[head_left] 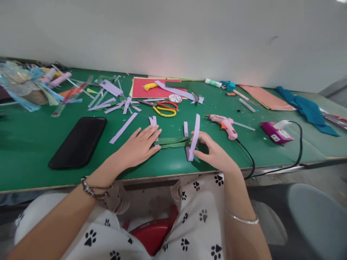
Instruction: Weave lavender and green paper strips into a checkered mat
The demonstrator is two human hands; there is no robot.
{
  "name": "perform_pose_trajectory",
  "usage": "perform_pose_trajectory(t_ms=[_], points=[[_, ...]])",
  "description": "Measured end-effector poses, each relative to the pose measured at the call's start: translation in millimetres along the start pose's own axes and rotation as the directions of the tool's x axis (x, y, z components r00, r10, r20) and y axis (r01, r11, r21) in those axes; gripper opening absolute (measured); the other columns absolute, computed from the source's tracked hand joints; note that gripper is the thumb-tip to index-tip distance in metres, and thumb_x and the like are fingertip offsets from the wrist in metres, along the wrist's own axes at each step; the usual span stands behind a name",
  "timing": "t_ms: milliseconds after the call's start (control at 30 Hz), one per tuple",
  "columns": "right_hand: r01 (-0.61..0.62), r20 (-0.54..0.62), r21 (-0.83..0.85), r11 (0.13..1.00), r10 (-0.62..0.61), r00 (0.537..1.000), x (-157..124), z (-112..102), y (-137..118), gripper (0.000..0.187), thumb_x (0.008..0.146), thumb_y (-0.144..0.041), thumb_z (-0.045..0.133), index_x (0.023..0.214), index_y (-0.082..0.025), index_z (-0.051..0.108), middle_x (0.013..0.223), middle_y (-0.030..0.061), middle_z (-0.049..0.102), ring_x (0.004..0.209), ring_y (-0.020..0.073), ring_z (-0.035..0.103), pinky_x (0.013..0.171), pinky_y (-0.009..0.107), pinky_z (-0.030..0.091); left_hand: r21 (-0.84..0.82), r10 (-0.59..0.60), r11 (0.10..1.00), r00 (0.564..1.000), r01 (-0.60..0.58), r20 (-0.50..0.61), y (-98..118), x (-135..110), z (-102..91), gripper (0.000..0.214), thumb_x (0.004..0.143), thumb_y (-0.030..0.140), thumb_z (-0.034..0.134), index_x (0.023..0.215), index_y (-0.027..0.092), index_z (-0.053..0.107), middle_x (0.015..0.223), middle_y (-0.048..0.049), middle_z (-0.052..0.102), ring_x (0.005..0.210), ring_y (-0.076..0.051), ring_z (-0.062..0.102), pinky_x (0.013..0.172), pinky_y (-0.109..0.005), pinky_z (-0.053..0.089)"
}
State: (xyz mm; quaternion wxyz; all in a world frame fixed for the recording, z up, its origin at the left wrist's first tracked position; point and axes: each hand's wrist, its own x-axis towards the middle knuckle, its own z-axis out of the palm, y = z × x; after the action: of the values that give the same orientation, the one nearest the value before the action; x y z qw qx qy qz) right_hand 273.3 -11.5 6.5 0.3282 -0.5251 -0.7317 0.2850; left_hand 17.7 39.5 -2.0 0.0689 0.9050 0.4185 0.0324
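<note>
My left hand (141, 146) lies flat, fingers stretched out, over a purple paper strip (153, 121) and beside the left end of green paper strips (173, 142). These green strips run sideways between my two hands. At their right end, my right hand (213, 151) has thumb and fingertips closed at another purple paper strip (195, 134), which is bent up from the table; its fingertips are partly hidden behind the strip. A short piece of purple paper (185, 129) shows just beyond the green strips.
A black phone (78, 142) lies left, and a pink glue gun (225, 124) lies right, its cord leading over the table edge. Scissors (165, 109), loose purple strips (123, 128) and red paper (143, 88) are behind. A magenta power adapter (276, 133) sits far right.
</note>
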Motion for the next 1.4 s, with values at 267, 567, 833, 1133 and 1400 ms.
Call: perform_pose_trajectory(t_ms=[267,567,833,1133,1400], points=[[0.011,0.191,-0.167,0.986,0.021,0.981,9,-8,3,0.049,0.073,-0.020,0.051,0.121,-0.024,0.046,0.131,0.0071,0.048,0.125,0.0229,0.039,0.106,0.046,0.029,0.069,-0.047,0.997,0.994,0.040,0.101,4,-2,3.3,0.055,0.093,0.043,0.019,0.142,0.018,0.025,0.150,-0.0046,0.021,0.137,-0.020,0.020,0.111,-0.043,0.016],[0.028,0.079,-0.285,0.958,-0.006,0.997,21,5,2,0.040,0.070,-0.013,0.050,0.108,-0.022,0.055,0.117,0.0073,0.057,0.113,0.0237,0.049,0.099,0.046,0.034,0.048,-0.071,0.997,0.991,0.066,0.116,10,-4,0.6,0.057,0.093,0.043,0.026,0.143,0.016,0.021,0.150,-0.0067,0.018,0.138,-0.023,0.016,0.111,-0.044,0.018],[0.063,0.105,-0.332,0.941,-0.030,0.994,28,7,1,0.035,0.072,-0.013,0.050,0.106,-0.021,0.056,0.115,0.0076,0.059,0.107,0.0227,0.053,0.094,0.044,0.037,0.040,-0.061,0.998,0.989,0.056,0.133,12,-2,-1.0,0.053,0.093,0.038,0.025,0.142,0.019,0.024,0.151,-0.0053,0.015,0.139,-0.022,0.013,0.111,-0.046,0.017],[0.021,0.212,-0.469,0.883,0.090,0.973,39,0,-20,0.034,0.072,-0.012,0.053,0.105,-0.022,0.057,0.107,0.0067,0.061,0.104,0.0225,0.054,0.089,0.043,0.037,0.022,-0.023,1.000,0.995,0.021,0.100,8,-2,-0.2,0.053,0.092,0.039,0.025,0.141,0.018,0.029,0.150,-0.0055,0.018,0.138,-0.022,0.017,0.110,-0.046,0.019],[-0.125,0.284,-0.425,0.896,0.263,0.922,58,-7,-37,0.026,0.083,-0.028,0.045,0.103,-0.022,0.060,0.091,0.0026,0.068,0.085,0.0178,0.061,0.082,0.036,0.040,-0.004,-0.042,0.999,0.994,0.042,0.101,10,-2,-1.1,0.052,0.092,0.038,0.028,0.140,0.018,0.029,0.150,-0.0058,0.019,0.138,-0.023,0.017,0.111,-0.046,0.017]])
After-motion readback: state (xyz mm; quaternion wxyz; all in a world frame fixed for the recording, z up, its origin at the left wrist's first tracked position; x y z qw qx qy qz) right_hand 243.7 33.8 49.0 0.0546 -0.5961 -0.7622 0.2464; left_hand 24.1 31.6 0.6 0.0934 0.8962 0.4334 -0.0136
